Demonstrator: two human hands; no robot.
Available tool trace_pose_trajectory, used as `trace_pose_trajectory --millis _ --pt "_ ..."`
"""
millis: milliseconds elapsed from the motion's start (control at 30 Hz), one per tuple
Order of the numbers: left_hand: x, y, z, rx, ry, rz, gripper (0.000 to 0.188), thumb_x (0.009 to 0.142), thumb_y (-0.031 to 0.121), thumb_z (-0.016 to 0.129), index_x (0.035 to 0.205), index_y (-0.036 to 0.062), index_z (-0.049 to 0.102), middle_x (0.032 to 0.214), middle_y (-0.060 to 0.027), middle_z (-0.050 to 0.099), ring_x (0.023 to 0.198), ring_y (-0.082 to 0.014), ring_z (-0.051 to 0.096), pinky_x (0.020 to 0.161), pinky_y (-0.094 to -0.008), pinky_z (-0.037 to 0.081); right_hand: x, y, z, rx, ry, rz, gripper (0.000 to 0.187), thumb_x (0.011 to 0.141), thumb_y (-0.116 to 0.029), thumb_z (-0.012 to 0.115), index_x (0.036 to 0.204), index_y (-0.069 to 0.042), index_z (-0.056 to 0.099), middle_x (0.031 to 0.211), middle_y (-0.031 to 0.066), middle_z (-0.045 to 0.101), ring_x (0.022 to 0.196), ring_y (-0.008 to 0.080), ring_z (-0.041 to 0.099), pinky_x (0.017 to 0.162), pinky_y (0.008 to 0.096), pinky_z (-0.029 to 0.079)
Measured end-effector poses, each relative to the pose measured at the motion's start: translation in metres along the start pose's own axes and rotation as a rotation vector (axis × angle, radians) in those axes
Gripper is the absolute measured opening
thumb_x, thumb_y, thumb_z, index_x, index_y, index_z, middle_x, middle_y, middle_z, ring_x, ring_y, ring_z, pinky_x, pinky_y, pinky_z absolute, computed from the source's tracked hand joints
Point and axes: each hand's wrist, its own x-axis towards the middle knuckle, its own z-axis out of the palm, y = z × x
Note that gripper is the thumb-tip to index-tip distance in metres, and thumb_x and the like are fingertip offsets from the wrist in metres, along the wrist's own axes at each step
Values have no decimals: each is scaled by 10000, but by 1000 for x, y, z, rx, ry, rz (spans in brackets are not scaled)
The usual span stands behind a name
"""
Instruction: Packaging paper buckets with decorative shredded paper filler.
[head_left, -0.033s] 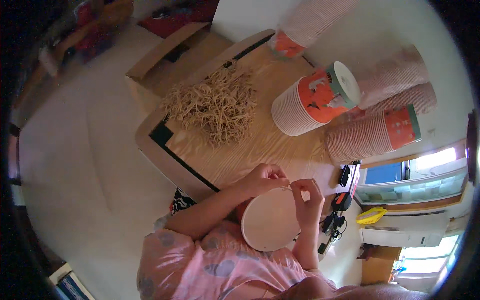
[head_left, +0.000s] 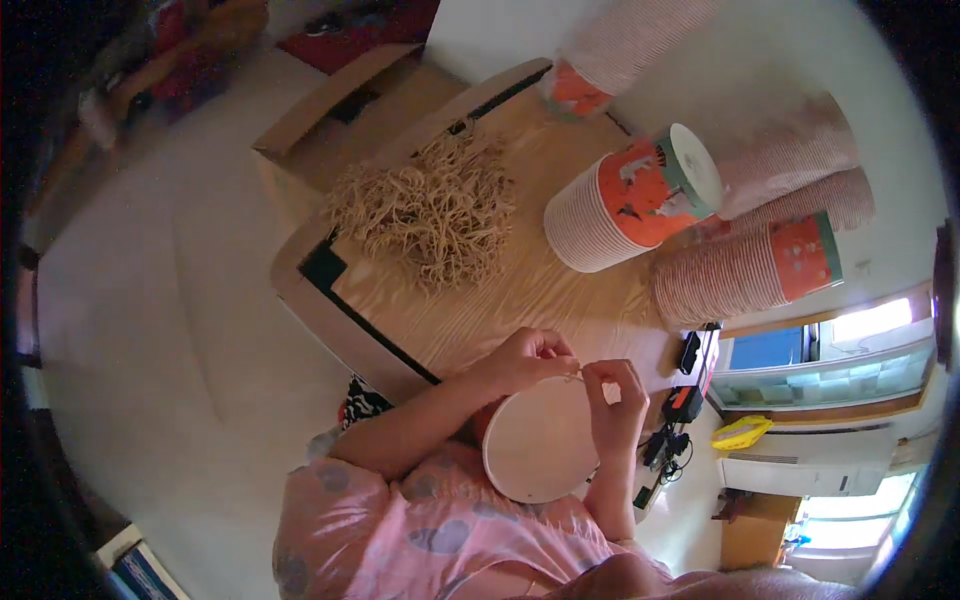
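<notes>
Wood counter (head_left: pixel 410 320) against a pale wall; bucket stacks (head_left: pixel 725 285) on its right half, tangled cord pile (head_left: pixel 430 215) on the left. One bucket (head_left: pixel 540 440) off the counter's near edge, against pink clothing, round pale end up. Left hand (head_left: pixel 535 358) and right hand (head_left: pixel 616 388) at its far rim, both grips pinched closed, thin pale strand (head_left: pixel 573 377) between fingertips.
</notes>
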Motion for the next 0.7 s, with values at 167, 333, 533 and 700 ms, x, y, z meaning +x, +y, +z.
trace_pose_trajectory --millis 167,333,533,700 --pt "-5 -1 1 49 54 -35 175 829 205 645 873 37 626 811 -25 636 743 -89 576 662 -234 466 -8 0 9 0 103 -41 88 723 26 670 788 -18 630 780 76 610 719 196 587 660 289 470" --pt "-9 5 2 106 118 11 190 822 208 652 886 29 658 824 -28 650 768 -94 589 693 -245 474 -9 6 10 -68 107 -136 116 743 37 632 855 7 645 793 95 606 741 179 573 686 276 462" --pt "-8 3 -1 100 191 23 180 782 180 685 876 27 688 780 -45 655 715 -91 585 649 -237 475 -10 1 11 -90 29 -192 188 750 24 620 918 -50 663 908 104 619 845 265 580 740 336 469" --pt "-11 8 -4 125 196 -19 196 750 200 704 854 34 690 775 -27 629 677 -81 546 616 -232 455 0 4 3 10 -31 -115 184 785 18 595 951 -33 654 922 107 618 864 251 586 756 320 467"
